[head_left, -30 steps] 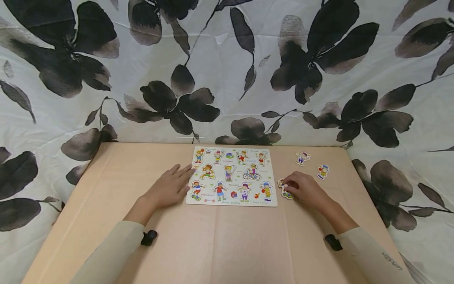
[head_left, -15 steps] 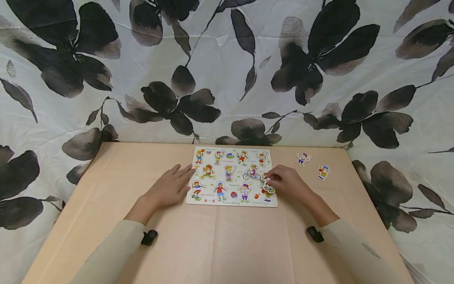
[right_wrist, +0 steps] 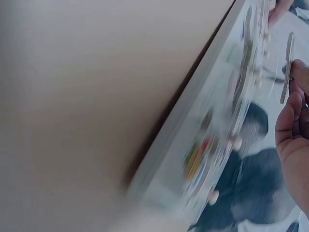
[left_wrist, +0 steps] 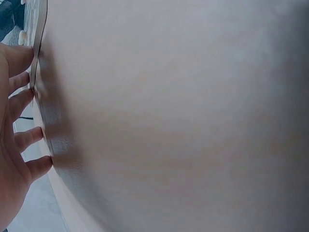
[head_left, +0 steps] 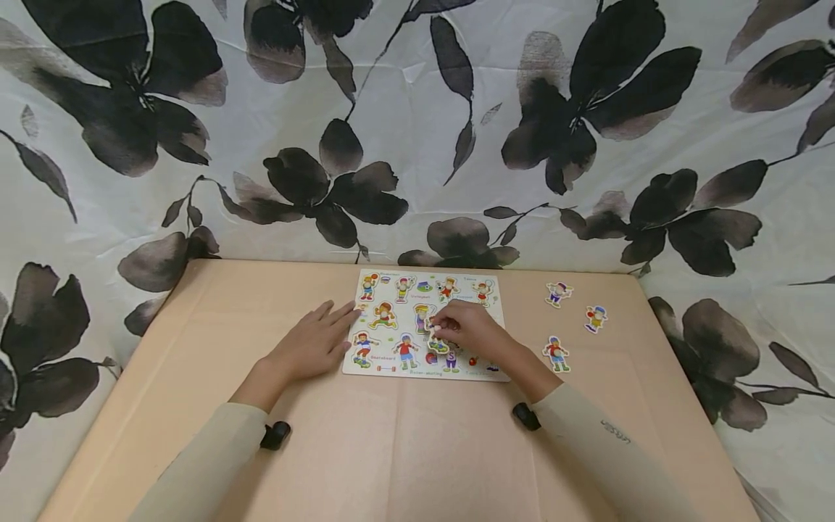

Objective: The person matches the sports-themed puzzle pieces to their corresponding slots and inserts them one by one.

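Note:
A white puzzle board point(head_left: 391, 370) printed with sporty cartoon figures lies flat on the table. Against its left edge rest the spread fingers of my left hand point(head_left: 309, 341), which also shows in the left wrist view beside the board's rim. My right hand point(head_left: 476, 330) pinches a puzzle piece point(head_left: 437, 344) over the board's middle, near the bat-holding figure. In the right wrist view this thin piece point(right_wrist: 288, 67) stands edge-on in my fingers, apart from the board. My right hand and forearm hide several figures at the board's right.
Right of the board lie three loose puzzle pieces: one at the back point(head_left: 558, 293), another farther right point(head_left: 596, 318), and a blue-and-red figure point(head_left: 557, 354) nearest me. Small round knobs point(right_wrist: 213, 196) stick up from pieces on the board. A flowered cloth point(head_left: 417, 145) hangs behind the table.
My right hand has lifted a puzzle piece from the table and carried it left over the board. A loose piece that it covered now shows. My left hand has stayed put.

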`<act>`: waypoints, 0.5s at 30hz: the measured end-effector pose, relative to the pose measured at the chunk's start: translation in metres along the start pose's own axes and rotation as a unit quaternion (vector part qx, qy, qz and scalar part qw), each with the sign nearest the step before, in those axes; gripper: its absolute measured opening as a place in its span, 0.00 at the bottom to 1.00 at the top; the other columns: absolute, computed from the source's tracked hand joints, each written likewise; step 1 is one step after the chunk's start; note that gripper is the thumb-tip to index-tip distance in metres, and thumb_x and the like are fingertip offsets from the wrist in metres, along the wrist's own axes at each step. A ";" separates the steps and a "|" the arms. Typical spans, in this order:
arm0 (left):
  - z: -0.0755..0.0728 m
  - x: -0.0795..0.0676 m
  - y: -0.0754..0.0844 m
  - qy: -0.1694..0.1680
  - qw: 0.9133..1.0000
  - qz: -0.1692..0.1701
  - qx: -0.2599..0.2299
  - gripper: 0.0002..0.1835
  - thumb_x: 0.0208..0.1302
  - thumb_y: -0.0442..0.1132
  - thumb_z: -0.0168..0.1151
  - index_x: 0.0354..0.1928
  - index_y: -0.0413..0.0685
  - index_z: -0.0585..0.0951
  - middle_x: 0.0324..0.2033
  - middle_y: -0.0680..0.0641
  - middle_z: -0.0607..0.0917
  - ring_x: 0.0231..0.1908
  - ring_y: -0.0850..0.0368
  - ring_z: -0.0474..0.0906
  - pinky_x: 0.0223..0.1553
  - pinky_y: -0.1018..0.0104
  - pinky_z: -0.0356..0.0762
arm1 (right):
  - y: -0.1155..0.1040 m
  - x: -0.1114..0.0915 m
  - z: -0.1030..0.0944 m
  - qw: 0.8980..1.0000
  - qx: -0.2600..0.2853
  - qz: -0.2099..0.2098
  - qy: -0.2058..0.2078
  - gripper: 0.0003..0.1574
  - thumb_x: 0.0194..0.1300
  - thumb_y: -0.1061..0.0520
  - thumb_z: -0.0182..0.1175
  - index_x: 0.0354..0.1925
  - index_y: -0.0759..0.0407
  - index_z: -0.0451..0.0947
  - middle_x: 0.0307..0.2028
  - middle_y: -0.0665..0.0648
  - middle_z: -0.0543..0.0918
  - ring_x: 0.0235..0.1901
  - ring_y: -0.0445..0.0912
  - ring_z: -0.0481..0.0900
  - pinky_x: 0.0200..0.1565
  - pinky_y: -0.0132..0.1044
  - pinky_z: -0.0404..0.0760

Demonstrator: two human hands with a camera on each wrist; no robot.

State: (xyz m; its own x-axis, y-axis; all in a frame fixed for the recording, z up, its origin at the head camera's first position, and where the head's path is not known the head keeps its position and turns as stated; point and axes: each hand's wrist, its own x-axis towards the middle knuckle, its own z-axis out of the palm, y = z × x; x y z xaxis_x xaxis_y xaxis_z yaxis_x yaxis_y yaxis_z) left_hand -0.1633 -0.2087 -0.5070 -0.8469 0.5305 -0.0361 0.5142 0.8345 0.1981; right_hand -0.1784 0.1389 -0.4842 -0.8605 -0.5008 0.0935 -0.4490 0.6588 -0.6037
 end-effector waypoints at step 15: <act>0.000 0.001 -0.002 -0.004 1.000 0.001 -0.003 0.34 0.77 0.51 0.53 0.80 0.51 0.62 0.80 0.47 0.61 0.77 0.30 0.56 0.76 0.34 0.57 | -0.043 0.046 0.040 0.996 -0.013 -0.061 -0.057 0.10 0.66 0.52 0.72 0.43 0.54 0.86 0.35 0.48 0.82 0.34 0.37 0.76 0.37 0.26 0.79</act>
State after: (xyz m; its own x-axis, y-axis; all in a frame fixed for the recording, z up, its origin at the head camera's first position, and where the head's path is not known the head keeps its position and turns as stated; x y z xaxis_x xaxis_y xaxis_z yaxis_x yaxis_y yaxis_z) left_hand -0.1651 -0.2100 -0.5076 -0.8452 0.5327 -0.0426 0.5146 0.8328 0.2040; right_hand -0.1889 0.0648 -0.4857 -0.7675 -0.6369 0.0733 -0.5552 0.6032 -0.5726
